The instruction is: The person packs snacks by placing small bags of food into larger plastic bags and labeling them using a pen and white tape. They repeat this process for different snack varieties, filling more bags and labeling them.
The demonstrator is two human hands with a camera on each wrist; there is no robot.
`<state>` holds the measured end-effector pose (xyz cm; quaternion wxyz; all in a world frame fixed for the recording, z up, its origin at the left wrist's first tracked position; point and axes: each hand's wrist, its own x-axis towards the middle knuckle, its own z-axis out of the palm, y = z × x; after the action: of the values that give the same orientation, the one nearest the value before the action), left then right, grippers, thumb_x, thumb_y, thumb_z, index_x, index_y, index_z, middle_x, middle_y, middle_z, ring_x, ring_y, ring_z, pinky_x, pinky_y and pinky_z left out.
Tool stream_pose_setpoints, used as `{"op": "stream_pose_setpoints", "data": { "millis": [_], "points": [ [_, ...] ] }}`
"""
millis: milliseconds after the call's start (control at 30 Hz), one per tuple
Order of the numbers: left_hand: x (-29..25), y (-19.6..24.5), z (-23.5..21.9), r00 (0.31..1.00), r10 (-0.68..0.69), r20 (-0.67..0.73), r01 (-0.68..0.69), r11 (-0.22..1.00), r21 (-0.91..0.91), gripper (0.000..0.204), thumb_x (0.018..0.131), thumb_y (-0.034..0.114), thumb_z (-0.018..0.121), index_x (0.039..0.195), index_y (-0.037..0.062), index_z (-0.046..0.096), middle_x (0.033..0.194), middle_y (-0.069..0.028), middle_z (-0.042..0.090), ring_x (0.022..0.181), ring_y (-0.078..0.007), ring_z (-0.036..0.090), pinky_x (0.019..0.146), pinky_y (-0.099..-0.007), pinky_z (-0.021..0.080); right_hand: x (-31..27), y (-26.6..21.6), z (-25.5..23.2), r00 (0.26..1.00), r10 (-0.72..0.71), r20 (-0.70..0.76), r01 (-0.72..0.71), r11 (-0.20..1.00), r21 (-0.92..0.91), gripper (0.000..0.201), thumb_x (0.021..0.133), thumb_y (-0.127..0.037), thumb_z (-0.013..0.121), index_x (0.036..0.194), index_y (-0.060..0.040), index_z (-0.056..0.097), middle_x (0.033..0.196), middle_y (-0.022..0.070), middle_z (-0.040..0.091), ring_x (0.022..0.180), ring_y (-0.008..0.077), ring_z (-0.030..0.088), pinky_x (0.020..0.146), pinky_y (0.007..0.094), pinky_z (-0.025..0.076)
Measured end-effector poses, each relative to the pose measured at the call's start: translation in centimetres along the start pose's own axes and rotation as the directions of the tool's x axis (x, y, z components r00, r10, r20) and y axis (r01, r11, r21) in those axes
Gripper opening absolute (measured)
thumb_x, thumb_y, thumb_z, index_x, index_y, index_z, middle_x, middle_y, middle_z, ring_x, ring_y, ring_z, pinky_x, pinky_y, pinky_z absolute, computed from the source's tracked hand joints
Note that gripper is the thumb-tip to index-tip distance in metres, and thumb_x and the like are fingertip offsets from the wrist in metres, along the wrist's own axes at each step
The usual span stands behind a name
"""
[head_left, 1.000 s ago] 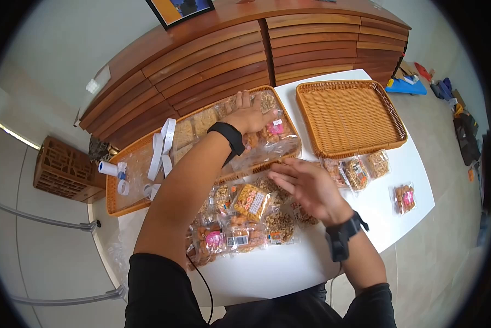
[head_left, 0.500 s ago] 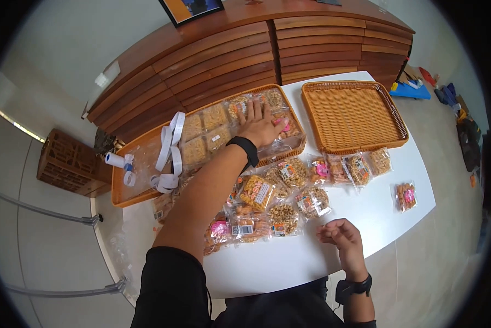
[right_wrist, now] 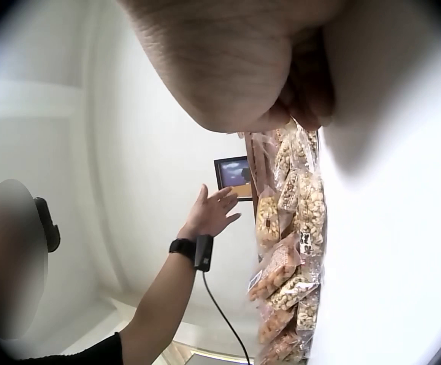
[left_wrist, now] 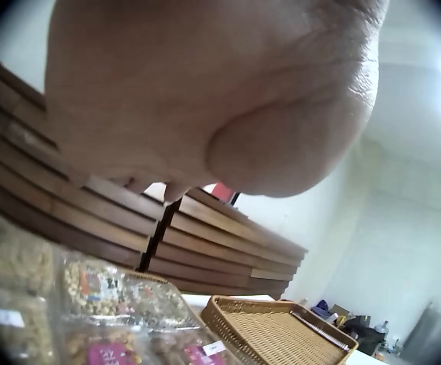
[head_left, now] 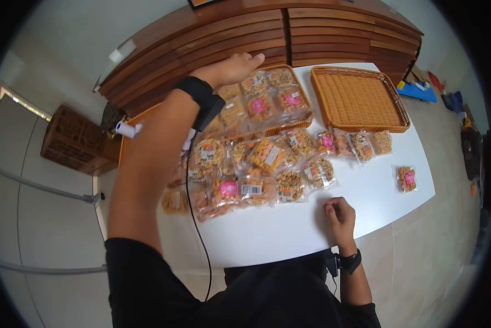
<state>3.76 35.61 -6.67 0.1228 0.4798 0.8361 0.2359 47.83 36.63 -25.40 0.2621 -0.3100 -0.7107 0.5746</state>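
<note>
My left hand [head_left: 237, 70] is raised above the far side of a wicker tray [head_left: 303, 93], fingers extended, holding nothing. In the right wrist view this left hand [right_wrist: 211, 214] shows spread fingers. Inside the tray lie rows of clear snack packets, among them a pink-labelled packet [head_left: 260, 106] and nut packets [head_left: 253, 83]. My right hand [head_left: 342, 221] rests by the table's front edge with loosely curled fingers and nothing in them. Closest to it is a round nut packet [head_left: 319, 171] at the edge of a spread of packets, including a yellow one [head_left: 267, 154].
A second wicker tray [head_left: 360, 101], its woven bottom showing, stands at the right back. One packet [head_left: 406, 179] lies apart on the white table [head_left: 365, 188]. A white roll [head_left: 126, 129] sits at the left, partly behind my arm. A wooden cabinet [head_left: 333, 33] stands behind; a black cable [head_left: 197, 229] hangs in front.
My left hand has lifted off the packets in the tray and moved up and left. My right hand has drawn back from the tray to the table's front edge, its fingers now loosely curled.
</note>
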Motion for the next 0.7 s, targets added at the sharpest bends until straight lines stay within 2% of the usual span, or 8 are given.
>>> {"op": "stream_pose_setpoints", "data": {
  "millis": [100,233,300,467,533,567,667,700],
  "points": [
    [-8.5,5.8,-6.7,0.902,0.014,0.432,-0.132,0.961,0.243,0.056,0.104,0.046,0.046,0.139,0.0027,0.052,0.138,-0.0183,0.055,0.128,-0.0305,0.052,0.108,-0.0390,0.039,0.1,0.4,-0.1,0.999,-0.038,0.012,0.038,0.999,-0.016,0.006,0.096,-0.002,0.059,0.096,0.0032,0.062,0.085,0.0059,0.067,0.080,0.0105,0.063,0.075,0.0237,0.050],
    [-20.3,10.2,-9.2,0.899,0.067,0.432,-0.157,0.972,0.176,0.052,0.101,0.039,0.053,0.138,0.0027,0.053,0.130,-0.0171,0.060,0.122,-0.0281,0.057,0.104,-0.0376,0.044,0.2,0.6,-0.3,0.998,-0.050,0.032,0.051,0.998,-0.022,0.006,0.097,-0.002,0.058,0.095,0.0015,0.062,0.086,0.0029,0.064,0.083,0.0081,0.058,0.078,0.0217,0.046],
    [-26.4,10.1,-9.5,0.921,0.286,0.264,-0.334,0.929,0.157,0.052,0.100,0.039,0.056,0.135,0.0010,0.055,0.129,-0.0162,0.061,0.117,-0.0259,0.059,0.100,-0.0358,0.046,0.1,1.3,-0.5,0.997,-0.060,0.047,0.060,0.998,-0.007,0.009,0.099,-0.006,0.057,0.094,0.0005,0.061,0.085,0.0008,0.061,0.080,0.0067,0.053,0.075,0.0207,0.043],
    [-40.5,10.9,-13.4,0.943,0.240,-0.233,-0.284,0.942,-0.178,0.040,0.095,0.029,0.044,0.121,0.0010,0.058,0.120,-0.0207,0.062,0.106,-0.0281,0.063,0.093,-0.0385,0.049,0.2,1.7,-0.5,0.995,-0.080,0.057,0.075,0.993,0.093,0.013,0.103,-0.011,0.055,0.097,-0.0003,0.060,0.087,0.0003,0.061,0.079,0.0073,0.051,0.073,0.0223,0.042],
    [-45.5,9.4,-14.1,0.943,0.086,-0.321,-0.115,0.991,-0.071,0.026,0.090,0.012,0.041,0.108,0.0022,0.058,0.110,-0.0189,0.063,0.098,-0.0276,0.063,0.090,-0.0400,0.050,0.3,2.1,-0.8,0.992,-0.092,0.089,0.086,0.994,0.072,0.018,0.105,-0.018,0.054,0.097,-0.0020,0.060,0.088,0.0018,0.062,0.081,0.0090,0.055,0.076,0.0240,0.045],
    [-47.4,7.8,-12.7,0.928,-0.114,-0.354,0.058,0.984,-0.167,0.058,0.093,0.050,0.061,0.115,-0.0031,0.061,0.113,-0.0162,0.066,0.105,-0.0236,0.064,0.090,-0.0345,0.049,0.3,2.0,-0.8,0.992,-0.090,0.087,0.084,0.994,0.069,0.019,0.105,-0.018,0.053,0.097,-0.0020,0.060,0.088,0.0019,0.062,0.081,0.0091,0.055,0.075,0.0241,0.045],
    [-51.8,0.7,-6.1,0.818,-0.528,-0.227,0.511,0.849,-0.134,0.034,0.088,0.012,0.070,0.119,0.0014,0.060,0.124,-0.0113,0.063,0.112,-0.0238,0.061,0.095,-0.0360,0.047,0.3,1.8,-0.6,0.992,-0.097,0.075,0.092,0.993,0.072,0.021,0.105,-0.018,0.053,0.096,-0.0014,0.060,0.086,0.0014,0.061,0.079,0.0086,0.052,0.074,0.0236,0.043],
    [-53.1,-2.3,-2.8,0.833,-0.471,-0.291,0.499,0.866,0.026,0.037,0.088,0.014,0.071,0.120,0.0016,0.060,0.127,-0.0130,0.062,0.116,-0.0275,0.060,0.098,-0.0382,0.047,0.4,1.9,-0.6,0.991,-0.108,0.079,0.102,0.992,0.071,0.020,0.105,-0.017,0.053,0.096,-0.0009,0.059,0.085,0.0009,0.060,0.078,0.0082,0.051,0.072,0.0231,0.042]
  ]
}}
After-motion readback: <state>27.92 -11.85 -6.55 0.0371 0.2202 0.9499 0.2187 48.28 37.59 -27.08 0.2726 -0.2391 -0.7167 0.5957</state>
